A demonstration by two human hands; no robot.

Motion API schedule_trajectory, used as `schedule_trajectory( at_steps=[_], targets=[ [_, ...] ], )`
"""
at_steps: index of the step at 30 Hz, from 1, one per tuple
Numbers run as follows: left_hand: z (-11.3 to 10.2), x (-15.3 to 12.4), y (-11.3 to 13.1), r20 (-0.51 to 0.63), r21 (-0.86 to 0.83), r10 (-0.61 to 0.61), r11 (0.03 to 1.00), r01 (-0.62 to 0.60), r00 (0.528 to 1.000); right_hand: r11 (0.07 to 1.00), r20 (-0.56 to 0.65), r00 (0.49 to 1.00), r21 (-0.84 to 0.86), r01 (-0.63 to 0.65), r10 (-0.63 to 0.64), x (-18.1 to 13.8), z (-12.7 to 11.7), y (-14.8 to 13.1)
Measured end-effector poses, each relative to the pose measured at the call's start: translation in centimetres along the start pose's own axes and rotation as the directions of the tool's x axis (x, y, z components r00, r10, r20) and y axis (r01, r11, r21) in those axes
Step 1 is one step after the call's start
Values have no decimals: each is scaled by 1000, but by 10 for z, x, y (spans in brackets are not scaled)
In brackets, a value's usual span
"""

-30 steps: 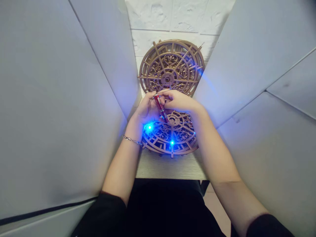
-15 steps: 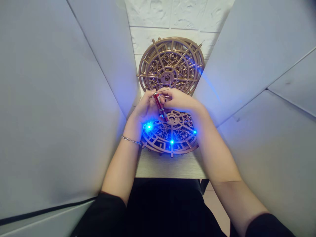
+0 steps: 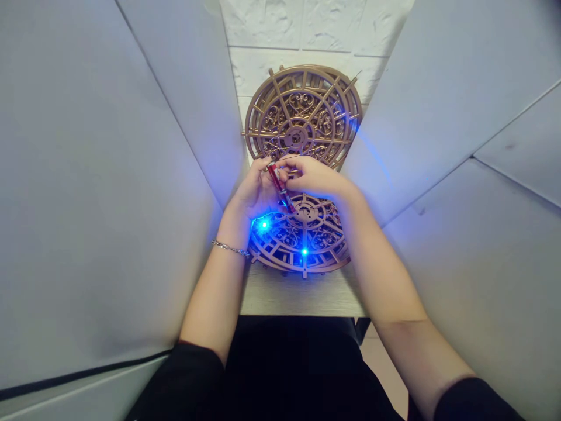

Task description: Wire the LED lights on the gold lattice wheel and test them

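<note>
Two gold discs [image 3: 302, 114] carry scrolled filigree between spokes; the lower disc [image 3: 302, 242] glows with blue lights [image 3: 263, 224]. A red tool [image 3: 280, 187] sits at centre frame. The surface [image 3: 302, 295] is pale wood grain, the sleeves [image 3: 197, 374] black, the wall [image 3: 307, 29] white brick

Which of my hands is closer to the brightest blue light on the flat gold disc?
Left. The left hand, holding the red tool, sits beside the blue light; the right hand is farther off, up and to the right.
</note>
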State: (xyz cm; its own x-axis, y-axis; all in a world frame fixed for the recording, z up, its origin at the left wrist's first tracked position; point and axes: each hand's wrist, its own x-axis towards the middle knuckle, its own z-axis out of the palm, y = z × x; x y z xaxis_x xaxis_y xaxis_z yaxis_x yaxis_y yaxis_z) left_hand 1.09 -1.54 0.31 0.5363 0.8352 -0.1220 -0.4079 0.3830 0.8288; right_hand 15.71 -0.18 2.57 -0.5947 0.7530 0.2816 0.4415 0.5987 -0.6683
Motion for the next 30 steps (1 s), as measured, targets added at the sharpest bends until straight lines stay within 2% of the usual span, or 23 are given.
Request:
schedule_trajectory(
  at_steps=[3,8,11,15,18,20,23,25,28,30],
  targets=[
    [-2,1,0,28,-1,3,1000,-3,1000,1000,39,999,5,20,-20,-1,-1,-1],
    [0,2,-2,9,11,7,1000,-7,1000,993,37,994,-62,-105,107,-4,-4,-4],
    [0,3,-2,-23,-10,30,999,-30,999,972,-31,985,-164,-170,167,-7,-8,-6],
    [-4,6,0,-94,-52,57,997,-62,994,891,-161,956,-351,-288,245,-14,-18,-12],
    [-10,8,1,-167,-92,97,989,-113,981,848,-238,929,-391,-357,282,-24,-28,-18],
    [-14,9,1,-192,-162,133,973,-165,972,847,-230,927,-386,-366,296,-33,-36,-22],
    [-18,11,-1,-213,-269,190,932,-245,958,846,-144,941,-413,-338,306,-42,-46,-21],
    [-19,12,-2,-256,-278,223,915,-293,940,798,-107,930,-485,-359,353,-45,-49,-16],
    [-19,12,-2,-323,-220,261,914,-340,910,668,-133,871,-591,-452,472,-41,-45,-5],
    [-19,12,-2,-341,-192,264,920,-341,902,622,-148,840,-609,-493,521,-36,-39,1]
  ],
)
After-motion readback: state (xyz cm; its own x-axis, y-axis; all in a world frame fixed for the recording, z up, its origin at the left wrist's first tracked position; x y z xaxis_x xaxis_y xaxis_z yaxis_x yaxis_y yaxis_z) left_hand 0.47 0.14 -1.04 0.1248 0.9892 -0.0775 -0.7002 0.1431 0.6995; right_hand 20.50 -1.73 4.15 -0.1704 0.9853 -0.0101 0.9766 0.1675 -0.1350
